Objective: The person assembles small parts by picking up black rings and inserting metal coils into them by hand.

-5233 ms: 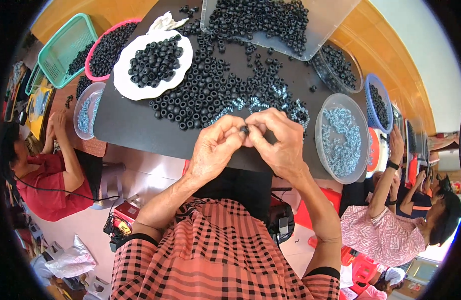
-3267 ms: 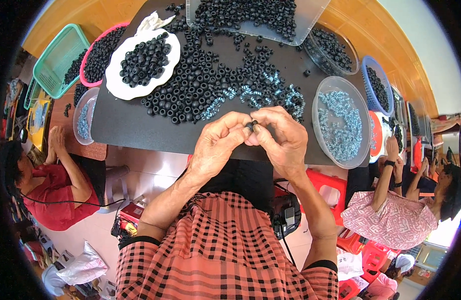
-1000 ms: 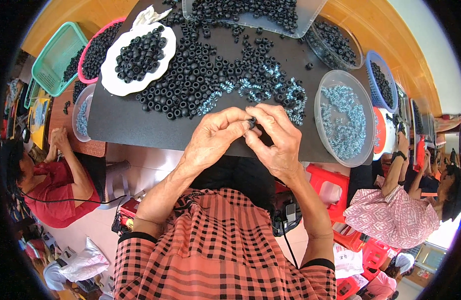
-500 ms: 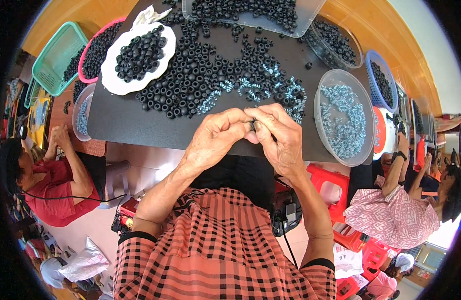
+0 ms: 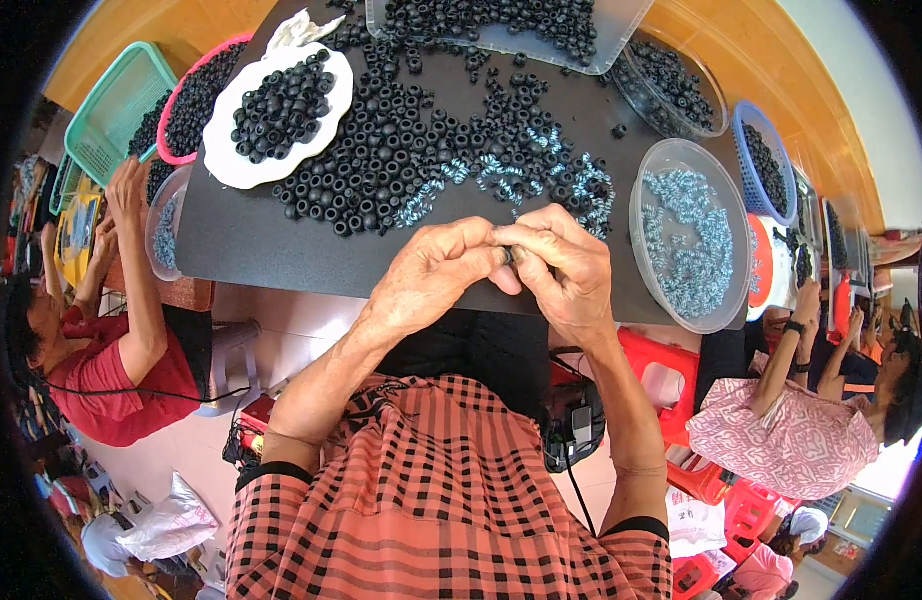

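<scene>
Between my fingertips sits a small black ring point(image 5: 508, 256), pinched just above the near edge of the counter point(image 5: 251, 250). My left hand point(image 5: 436, 275) and right hand point(image 5: 561, 270) meet over it, thumbs and forefingers pressed together, so both grips are clenched on that one piece; whether a second small part is in there too, I cannot tell. Over the last few seconds my hands have barely shifted: they stay joined at the same spot in front of my chest, only turning a little against each other, which tells me I am still working this same piece and have not set it down or reached for another.

Just beyond my knuckles lies the loose heap of black rings point(image 5: 381, 160), with pale blue-grey small parts point(image 5: 501, 170) mixed in along its right side. To my right stands a clear round tub point(image 5: 726, 310) of those pale parts. Farther off, a white plate point(image 5: 231, 165) holds more black rings, with a clear tray point(image 5: 501, 25) at the far edge. A person in red point(image 5: 111, 370) works at my left.
</scene>
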